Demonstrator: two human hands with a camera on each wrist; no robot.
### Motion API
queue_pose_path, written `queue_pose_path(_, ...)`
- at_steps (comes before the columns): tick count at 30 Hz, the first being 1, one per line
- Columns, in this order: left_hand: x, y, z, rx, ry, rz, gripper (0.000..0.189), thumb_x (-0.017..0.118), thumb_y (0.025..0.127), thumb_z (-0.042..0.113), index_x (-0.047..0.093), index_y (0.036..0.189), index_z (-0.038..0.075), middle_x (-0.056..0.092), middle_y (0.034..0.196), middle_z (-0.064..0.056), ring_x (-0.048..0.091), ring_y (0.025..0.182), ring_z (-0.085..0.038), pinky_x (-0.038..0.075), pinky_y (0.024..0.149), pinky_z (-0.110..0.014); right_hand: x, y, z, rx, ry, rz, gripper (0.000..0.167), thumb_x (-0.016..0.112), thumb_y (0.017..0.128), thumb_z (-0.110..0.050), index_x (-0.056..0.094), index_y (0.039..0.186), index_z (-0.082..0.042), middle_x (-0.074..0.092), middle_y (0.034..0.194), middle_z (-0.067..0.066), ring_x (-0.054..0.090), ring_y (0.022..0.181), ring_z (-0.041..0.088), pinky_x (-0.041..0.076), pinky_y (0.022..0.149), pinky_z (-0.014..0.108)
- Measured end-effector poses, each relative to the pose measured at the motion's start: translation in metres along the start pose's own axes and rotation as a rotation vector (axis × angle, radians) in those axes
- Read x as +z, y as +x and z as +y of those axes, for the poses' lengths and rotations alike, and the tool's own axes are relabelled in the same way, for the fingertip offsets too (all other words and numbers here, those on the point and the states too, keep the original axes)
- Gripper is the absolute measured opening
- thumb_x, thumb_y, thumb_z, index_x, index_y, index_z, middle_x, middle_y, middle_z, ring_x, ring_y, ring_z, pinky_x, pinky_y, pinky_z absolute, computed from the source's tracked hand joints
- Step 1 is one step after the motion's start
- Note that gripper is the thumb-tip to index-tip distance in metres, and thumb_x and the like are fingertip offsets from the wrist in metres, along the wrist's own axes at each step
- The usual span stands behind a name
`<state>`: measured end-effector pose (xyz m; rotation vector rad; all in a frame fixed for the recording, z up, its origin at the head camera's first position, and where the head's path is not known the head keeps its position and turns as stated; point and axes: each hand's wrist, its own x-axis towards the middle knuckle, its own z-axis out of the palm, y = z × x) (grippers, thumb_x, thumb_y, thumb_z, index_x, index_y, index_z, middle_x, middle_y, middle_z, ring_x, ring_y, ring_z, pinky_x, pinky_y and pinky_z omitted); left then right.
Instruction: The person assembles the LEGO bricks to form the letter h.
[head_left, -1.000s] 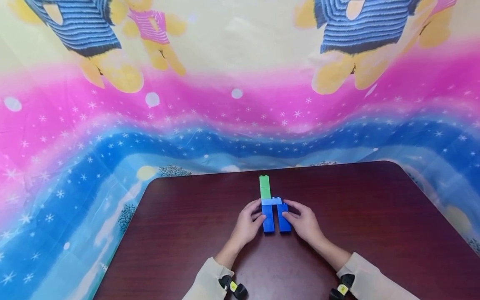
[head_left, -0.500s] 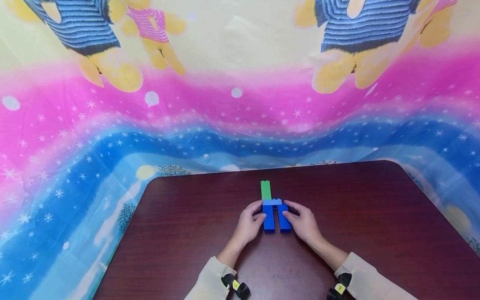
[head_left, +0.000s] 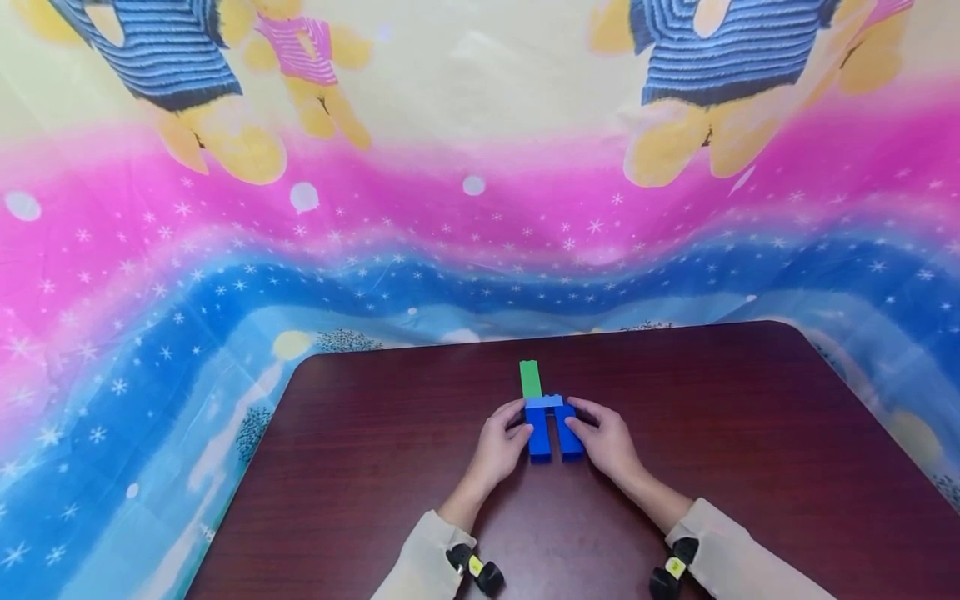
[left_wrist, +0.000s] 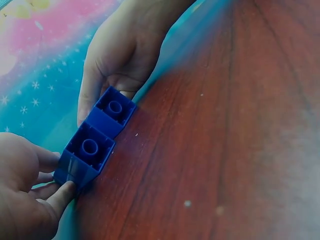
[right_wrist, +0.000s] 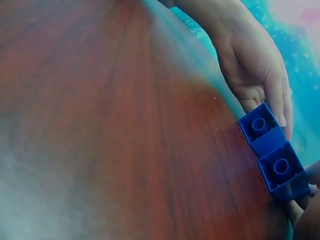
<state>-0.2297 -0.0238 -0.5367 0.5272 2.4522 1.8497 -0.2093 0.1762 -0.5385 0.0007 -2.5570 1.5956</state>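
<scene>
A toy figure built of plastic building bricks is held between both hands over the table. It has a green upright (head_left: pixel 530 379) at the far end, a light blue crosspiece (head_left: pixel 543 402) and two dark blue legs pointing toward me. My left hand (head_left: pixel 498 443) pinches the left leg (head_left: pixel 538 435) between thumb and fingers. Across from it, my right hand (head_left: pixel 609 446) grips the right leg (head_left: pixel 568 435) the same way. A narrow gap runs between the legs. Both wrist views show the hollow leg ends (left_wrist: pixel 90 146) facing the camera, each with a round tube inside.
A dark reddish-brown table (head_left: pixel 360 467) with rounded far corners lies under the hands. Behind it and at its sides hangs a patterned cloth (head_left: pixel 480 217) with bears and snowflakes. Each sleeve cuff carries a black wrist camera (head_left: pixel 476 568).
The brick figure has tipped slightly: its green top sits lower in the head view and the leg ends a little higher. Both hands keep their grip, and the wrists have drawn slightly closer together.
</scene>
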Motion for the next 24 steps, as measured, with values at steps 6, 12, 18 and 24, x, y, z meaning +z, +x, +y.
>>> queue_pose_path(6, -0.001, 0.005, -0.001, -0.028, -0.009, 0.005, 0.044, 0.062, 0.099, -0.002, 0.053, 0.141, -0.008, 0.051, 0.145, -0.027, 0.056, 0.129, -0.04, 0.053, 0.099, -0.041, 0.0, 0.006, 0.0, 0.003, -0.002, -0.002, 0.04, 0.065, 0.101, -0.011, 0.061, 0.139, -0.001, 0.06, 0.139, 0.021, 0.058, 0.128, 0.037, 0.049, 0.103, 0.051)
queue_pose_path(12, -0.002, 0.007, -0.003, -0.034, -0.004, 0.0, 0.044, 0.062, 0.1, 0.0, 0.053, 0.142, -0.007, 0.051, 0.144, -0.026, 0.056, 0.128, -0.04, 0.053, 0.098, -0.04, 0.0, 0.007, -0.002, -0.004, -0.005, -0.009, 0.04, 0.064, 0.101, -0.01, 0.059, 0.14, 0.0, 0.059, 0.14, 0.022, 0.058, 0.128, 0.038, 0.049, 0.102, 0.051)
queue_pose_path(18, -0.003, 0.006, -0.005, -0.039, 0.003, 0.007, 0.042, 0.061, 0.101, 0.002, 0.054, 0.142, -0.005, 0.053, 0.142, -0.025, 0.058, 0.127, -0.038, 0.053, 0.099, -0.04, 0.0, 0.006, -0.001, -0.019, 0.005, -0.016, 0.041, 0.063, 0.102, -0.01, 0.057, 0.141, 0.001, 0.057, 0.142, 0.022, 0.057, 0.129, 0.037, 0.049, 0.103, 0.05)
queue_pose_path(24, -0.017, 0.005, -0.005, -0.022, 0.02, 0.026, 0.041, 0.063, 0.102, 0.011, 0.057, 0.139, -0.004, 0.057, 0.138, -0.025, 0.062, 0.122, -0.038, 0.054, 0.098, -0.045, -0.01, 0.006, -0.002, -0.048, 0.022, 0.0, 0.041, 0.061, 0.104, -0.015, 0.056, 0.141, 0.003, 0.059, 0.14, 0.022, 0.057, 0.129, 0.036, 0.049, 0.102, 0.048)
